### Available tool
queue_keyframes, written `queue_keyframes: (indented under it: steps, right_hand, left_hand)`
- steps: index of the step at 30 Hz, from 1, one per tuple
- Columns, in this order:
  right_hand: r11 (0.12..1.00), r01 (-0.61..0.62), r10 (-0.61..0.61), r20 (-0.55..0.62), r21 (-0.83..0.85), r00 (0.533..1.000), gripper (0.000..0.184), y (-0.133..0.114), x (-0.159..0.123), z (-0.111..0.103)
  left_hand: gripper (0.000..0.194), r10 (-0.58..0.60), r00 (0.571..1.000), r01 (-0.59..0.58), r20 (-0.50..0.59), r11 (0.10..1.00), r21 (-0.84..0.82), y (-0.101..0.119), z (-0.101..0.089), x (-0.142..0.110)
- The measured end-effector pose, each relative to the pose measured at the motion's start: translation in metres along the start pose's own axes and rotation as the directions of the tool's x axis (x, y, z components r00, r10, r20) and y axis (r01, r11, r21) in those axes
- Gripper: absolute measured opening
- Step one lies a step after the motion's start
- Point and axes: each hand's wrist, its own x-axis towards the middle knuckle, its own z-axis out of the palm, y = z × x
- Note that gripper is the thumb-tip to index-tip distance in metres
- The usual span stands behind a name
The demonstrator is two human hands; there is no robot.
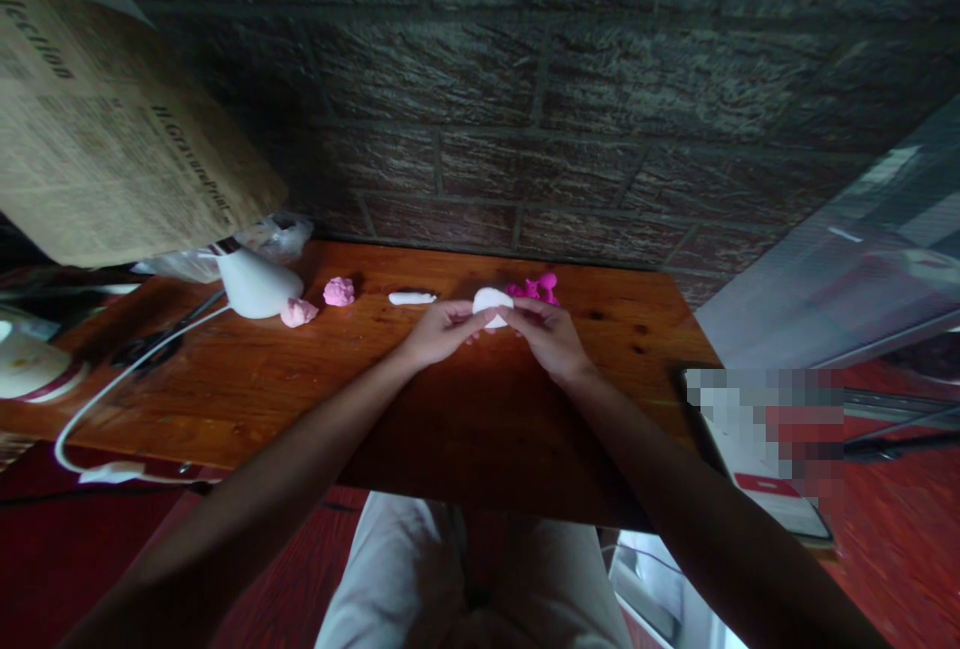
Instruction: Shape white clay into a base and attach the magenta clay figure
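Note:
Between my two hands is a flat, rounded white piece (493, 306) that looks like soft modelling clay. My left hand (442, 331) pinches its left edge with the thumb in front. On the other side, my right hand (551, 337) grips the right edge in the same way. Just behind my right fingers lie bright magenta lumps (541, 287), partly covered by the hand. A white roll (412, 298) rests on the wooden table (480, 429), left of my left hand. Two pale pink crumpled lumps (339, 291) sit farther left, one close to the lamp base.
A lamp with a newsprint shade (135, 139) and white base (259, 284) stands at the left, its white cable (97, 391) looping over the table edge. Dark scissors (154, 349) lie beneath the cable. A tablet-like device (739, 429) is at the right edge. A brick wall (487, 79) rises behind.

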Motion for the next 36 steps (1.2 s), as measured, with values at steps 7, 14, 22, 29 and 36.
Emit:
queue_keyframes:
  steps: [7,14,22,29,36]
  right_hand:
    - [0.999,-0.027,0.027,0.009,0.018,1.000,0.035,0.0030,-0.0002,0.0012]
    - [1.000,-0.021,0.021,0.017,0.015,1.000,0.035,0.0009,0.0000,0.0011]
    - [1.000,-0.023,0.022,0.010,0.010,1.000,0.036,-0.0038,-0.0020,0.0016]
    - [1.000,-0.026,0.025,0.030,0.011,0.999,0.038,-0.0050,-0.0030,0.0035]
    - [1.000,-0.006,0.007,0.042,-0.017,0.999,0.039,-0.0050,-0.0025,0.0016]
  left_hand:
    - [0.039,0.101,0.994,-0.102,0.029,0.994,0.026,-0.0022,-0.0025,0.0011]
    - [0.042,0.164,0.986,-0.161,-0.013,0.981,0.111,-0.0008,-0.0026,0.0001]
    - [0.046,0.161,0.985,-0.146,-0.053,0.963,0.225,0.0006,-0.0053,0.0004]
    - [0.042,0.146,0.988,-0.134,-0.048,0.972,0.194,-0.0020,-0.0082,-0.0011]
    - [0.040,0.158,0.984,-0.147,-0.086,0.981,0.126,0.0026,-0.0048,0.0006]
